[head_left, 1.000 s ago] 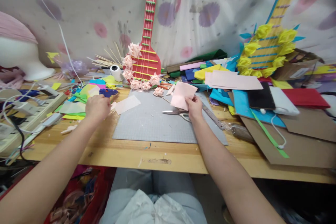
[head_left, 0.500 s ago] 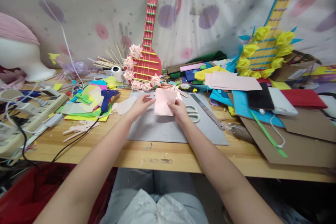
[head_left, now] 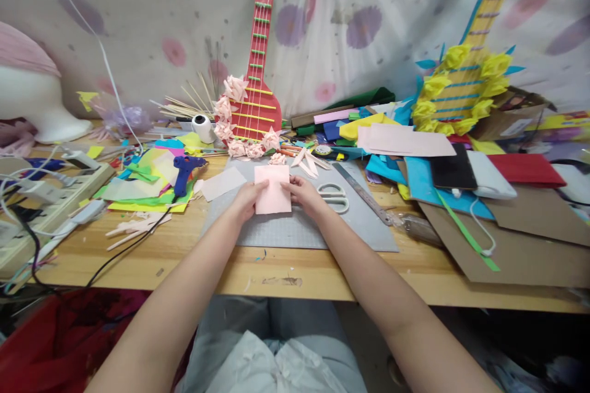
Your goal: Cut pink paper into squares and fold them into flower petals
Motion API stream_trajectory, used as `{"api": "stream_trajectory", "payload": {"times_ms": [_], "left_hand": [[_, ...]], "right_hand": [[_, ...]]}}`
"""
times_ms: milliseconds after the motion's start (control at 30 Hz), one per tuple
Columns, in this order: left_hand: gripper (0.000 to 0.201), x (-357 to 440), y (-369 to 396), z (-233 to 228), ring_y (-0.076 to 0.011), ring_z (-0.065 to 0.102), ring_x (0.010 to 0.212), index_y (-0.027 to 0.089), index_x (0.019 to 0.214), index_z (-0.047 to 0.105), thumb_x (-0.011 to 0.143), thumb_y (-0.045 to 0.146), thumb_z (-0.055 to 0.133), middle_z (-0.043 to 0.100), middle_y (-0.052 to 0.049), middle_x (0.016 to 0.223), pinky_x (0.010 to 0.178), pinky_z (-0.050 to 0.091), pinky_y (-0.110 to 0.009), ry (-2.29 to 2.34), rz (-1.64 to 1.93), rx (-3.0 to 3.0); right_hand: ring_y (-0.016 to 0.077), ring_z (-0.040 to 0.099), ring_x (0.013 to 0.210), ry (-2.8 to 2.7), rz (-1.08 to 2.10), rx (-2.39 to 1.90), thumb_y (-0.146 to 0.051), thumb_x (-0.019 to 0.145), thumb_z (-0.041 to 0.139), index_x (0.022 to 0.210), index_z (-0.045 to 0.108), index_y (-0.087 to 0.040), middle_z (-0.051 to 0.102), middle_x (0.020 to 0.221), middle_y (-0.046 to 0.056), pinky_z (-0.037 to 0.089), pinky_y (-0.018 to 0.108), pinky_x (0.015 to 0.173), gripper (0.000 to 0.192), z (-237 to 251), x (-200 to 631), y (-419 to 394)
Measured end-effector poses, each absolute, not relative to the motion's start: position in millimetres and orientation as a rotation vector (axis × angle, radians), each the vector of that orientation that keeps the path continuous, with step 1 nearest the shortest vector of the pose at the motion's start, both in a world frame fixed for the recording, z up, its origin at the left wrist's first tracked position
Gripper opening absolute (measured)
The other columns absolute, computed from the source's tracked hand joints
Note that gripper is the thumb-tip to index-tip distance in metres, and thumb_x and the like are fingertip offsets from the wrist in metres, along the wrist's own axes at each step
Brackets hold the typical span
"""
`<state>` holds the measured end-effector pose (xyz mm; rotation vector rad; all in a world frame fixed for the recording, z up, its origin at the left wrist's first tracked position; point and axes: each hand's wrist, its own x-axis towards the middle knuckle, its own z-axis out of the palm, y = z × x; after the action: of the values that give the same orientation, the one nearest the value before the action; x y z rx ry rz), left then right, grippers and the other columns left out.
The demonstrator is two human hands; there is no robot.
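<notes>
A small rectangle of pink paper [head_left: 273, 191] is held up over the grey cutting mat [head_left: 286, 234]. My left hand [head_left: 247, 198] pinches its left edge, thumb on the near face. At the right edge my right hand [head_left: 305, 193] grips it the same way. Scissors with pale handles [head_left: 334, 198] lie just right of my right hand. Another pale pink sheet [head_left: 224, 183] rests at the mat's left side. Behind the paper are folded pink strips [head_left: 310, 164] and a pink paper flower [head_left: 277, 159].
A red paper lute [head_left: 255, 104] with pink flowers leans at the back; a yellow one [head_left: 461, 92] stands right. Left are a blue glue gun [head_left: 184, 173] with its cord and a power strip [head_left: 59, 212]. A metal ruler [head_left: 362, 193] and cardboard [head_left: 461, 245] lie right.
My left hand has moved from open beside the paper to gripping its left edge. The paper has come lower and slightly left, now held between both hands.
</notes>
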<state>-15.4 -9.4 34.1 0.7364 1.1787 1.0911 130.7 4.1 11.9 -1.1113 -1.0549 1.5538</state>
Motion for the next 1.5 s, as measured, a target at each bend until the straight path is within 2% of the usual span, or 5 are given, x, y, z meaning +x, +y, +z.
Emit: {"api": "stream_trajectory", "payload": {"times_ms": [500,800,1133,1233,1500], "left_hand": [[0.021,-41,-10,35,-0.0198,0.065,0.068,0.009,0.085,0.065,0.065,0.017,0.066,0.069,-0.012,0.081,0.068,0.052,-0.032,1.148,1.025,0.749],[0.031,-61,-8,55,-0.0224,0.064,0.07,0.01,0.084,0.067,0.056,0.023,0.072,0.069,-0.013,0.084,0.062,0.048,-0.03,1.141,0.576,0.97],[0.032,-65,11,64,-0.0197,0.063,0.063,0.013,0.077,0.065,0.051,0.029,0.076,0.069,-0.01,0.076,0.056,0.045,-0.026,1.15,0.133,1.2],[0.035,-77,13,60,-0.0196,0.063,0.065,0.013,0.081,0.066,0.056,0.035,0.073,0.069,-0.01,0.078,0.059,0.046,-0.027,1.053,0.211,1.148],[0.056,-94,1,33,-0.0241,0.06,0.095,0.012,0.106,0.058,0.068,0.053,0.059,0.067,-0.012,0.093,0.085,0.045,-0.036,0.638,0.925,0.786]], "right_hand": [[0.0087,0.051,0.051,-1.243,1.424,-1.261,-0.02,0.061,0.067,0.065,0.046,-0.018,0.051,0.054,-0.005,0.042,0.021,0.048,0.022,26,120,13],[0.0115,0.056,0.074,-1.532,1.62,-1.132,-0.034,0.059,0.072,0.098,0.053,-0.021,0.058,0.085,0.0,0.042,0.019,0.055,0.045,41,135,25],[0.0083,0.049,0.061,-1.969,1.775,-1.055,-0.022,0.057,0.066,0.07,0.054,-0.016,0.053,0.066,-0.004,0.034,0.017,0.048,0.019,49,124,36],[0.0067,0.047,0.058,-1.882,1.68,-1.012,-0.019,0.056,0.065,0.067,0.052,-0.016,0.051,0.062,-0.005,0.034,0.017,0.049,0.017,46,126,33],[0.0096,0.054,0.064,-1.045,1.647,-1.111,-0.013,0.056,0.063,0.077,0.05,-0.017,0.057,0.072,-0.002,0.045,0.023,0.06,0.025,38,118,22]]}}
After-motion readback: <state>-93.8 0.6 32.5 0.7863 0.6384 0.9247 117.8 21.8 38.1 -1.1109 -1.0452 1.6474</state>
